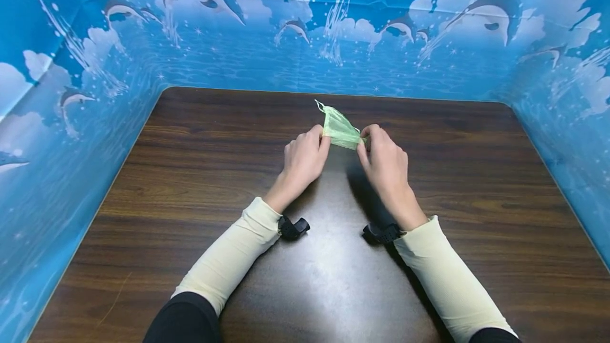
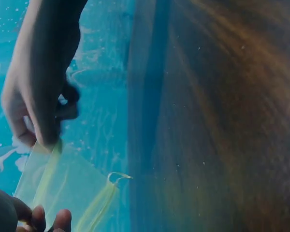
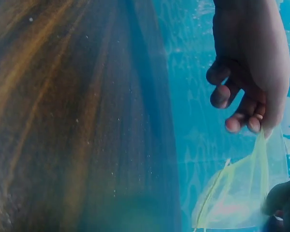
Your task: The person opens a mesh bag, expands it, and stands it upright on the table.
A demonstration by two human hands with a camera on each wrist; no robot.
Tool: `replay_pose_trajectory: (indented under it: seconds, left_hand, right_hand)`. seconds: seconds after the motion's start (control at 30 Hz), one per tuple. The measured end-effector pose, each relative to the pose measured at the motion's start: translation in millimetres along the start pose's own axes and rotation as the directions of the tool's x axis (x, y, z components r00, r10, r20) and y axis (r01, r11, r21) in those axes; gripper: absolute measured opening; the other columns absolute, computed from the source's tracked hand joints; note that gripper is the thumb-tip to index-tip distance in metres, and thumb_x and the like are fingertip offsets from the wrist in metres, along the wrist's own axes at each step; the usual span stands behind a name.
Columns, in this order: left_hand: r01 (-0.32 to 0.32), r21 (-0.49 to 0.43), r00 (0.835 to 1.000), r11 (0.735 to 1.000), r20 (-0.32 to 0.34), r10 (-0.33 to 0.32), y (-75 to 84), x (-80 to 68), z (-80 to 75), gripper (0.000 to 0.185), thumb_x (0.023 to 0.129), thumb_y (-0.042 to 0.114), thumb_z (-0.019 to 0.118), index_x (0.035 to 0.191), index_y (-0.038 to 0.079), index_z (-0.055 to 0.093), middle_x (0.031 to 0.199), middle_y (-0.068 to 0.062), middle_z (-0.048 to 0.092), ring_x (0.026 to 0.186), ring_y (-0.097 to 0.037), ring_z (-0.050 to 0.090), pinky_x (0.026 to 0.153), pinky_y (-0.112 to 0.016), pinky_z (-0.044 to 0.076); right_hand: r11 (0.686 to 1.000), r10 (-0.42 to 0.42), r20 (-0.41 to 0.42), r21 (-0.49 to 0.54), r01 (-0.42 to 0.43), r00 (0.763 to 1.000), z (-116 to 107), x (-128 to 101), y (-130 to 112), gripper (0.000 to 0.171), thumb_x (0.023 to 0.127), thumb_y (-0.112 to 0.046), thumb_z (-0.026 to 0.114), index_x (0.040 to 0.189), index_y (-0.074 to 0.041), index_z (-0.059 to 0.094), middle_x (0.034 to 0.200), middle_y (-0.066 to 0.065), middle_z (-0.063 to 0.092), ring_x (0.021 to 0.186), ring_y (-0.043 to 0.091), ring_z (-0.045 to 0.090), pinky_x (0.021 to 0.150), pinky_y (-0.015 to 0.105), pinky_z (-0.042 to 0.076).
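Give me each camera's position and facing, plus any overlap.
Head: worn high, looking forward and down at the dark wooden table; both forearms, left hand, right hand pinching a sheer green mesh pouch.
Left wrist: low by the left hand, facing the pouch.
Right wrist: low by the right hand, same pouch.
Shared: pouch, table, blue dolphin backdrop.

Nothing readable anywhere here, honestly. No words, brand names, numbers or signs on the green pouch point(image 1: 340, 129), the table point(image 1: 190, 173) or the sleeves point(image 1: 229, 258). The blue backdrop point(image 1: 71, 68) only has printed dolphins, clouds and splashes, no lettering. The wrist views are too blurry to make out any print either.
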State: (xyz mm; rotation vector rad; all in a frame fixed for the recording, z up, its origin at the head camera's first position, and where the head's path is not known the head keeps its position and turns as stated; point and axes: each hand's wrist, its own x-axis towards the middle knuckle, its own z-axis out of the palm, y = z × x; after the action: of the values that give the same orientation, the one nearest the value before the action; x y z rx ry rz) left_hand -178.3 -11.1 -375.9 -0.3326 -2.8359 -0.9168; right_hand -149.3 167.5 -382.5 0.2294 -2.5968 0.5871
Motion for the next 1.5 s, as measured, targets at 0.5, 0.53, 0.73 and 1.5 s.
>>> replay_pose_trajectory:
  seconds: [0.5,0.53,0.73,1.5]
  left_hand:
    - [0.047,-0.208,0.954,0.977,0.299,0.018,-4.8,6.2,-6.0,0.021,0.110,0.032,0.050,0.107,0.013,0.059,0.097,-0.005,0.074,0.070,-0.020,0.064,0.067,-0.037,0.050]
    - [0.064,-0.255,0.940,0.965,0.341,0.028,-6.0,7.8,-8.3,0.023,0.109,0.034,0.054,0.112,0.012,0.058,0.103,-0.006,0.073,0.073,-0.019,0.064,0.068,-0.034,0.049]
    - [0.158,-0.448,0.885,0.880,0.459,0.074,-9.5,15.0,-24.5,0.052,0.102,0.040,0.065,0.139,0.008,0.045,0.126,-0.010,0.063,0.106,-0.025,0.068,0.080,-0.032,0.050]
    - [-0.081,-0.549,0.983,0.832,0.094,0.158,-29.0,25.3,-15.1,0.025,0.110,0.018,0.051,0.118,0.005,0.071,0.105,-0.013,0.059,0.078,-0.033,0.056,0.069,-0.027,0.047]
  right_hand:
    - [0.994,0.092,0.040,-0.057,-0.090,0.995,1,2,5,0.023,0.101,-0.012,0.053,0.123,-0.007,0.054,0.067,0.008,0.057,0.047,0.025,0.045,0.044,0.037,0.031]
    - [0.995,0.091,0.028,-0.049,-0.090,0.995,1,2,6,0.023,0.100,-0.012,0.054,0.123,-0.007,0.055,0.070,0.008,0.058,0.047,0.026,0.046,0.044,0.038,0.032]
    - [0.998,0.067,-0.063,-0.014,-0.068,0.996,2,4,10,0.019,0.099,-0.009,0.056,0.118,-0.007,0.057,0.078,0.009,0.059,0.050,0.026,0.047,0.045,0.039,0.034]
    - [0.948,0.049,0.165,0.303,-0.098,0.985,8,6,18,0.048,0.101,0.000,0.059,0.143,-0.003,0.036,0.134,0.023,0.059,0.102,0.037,0.073,0.079,0.049,0.058]
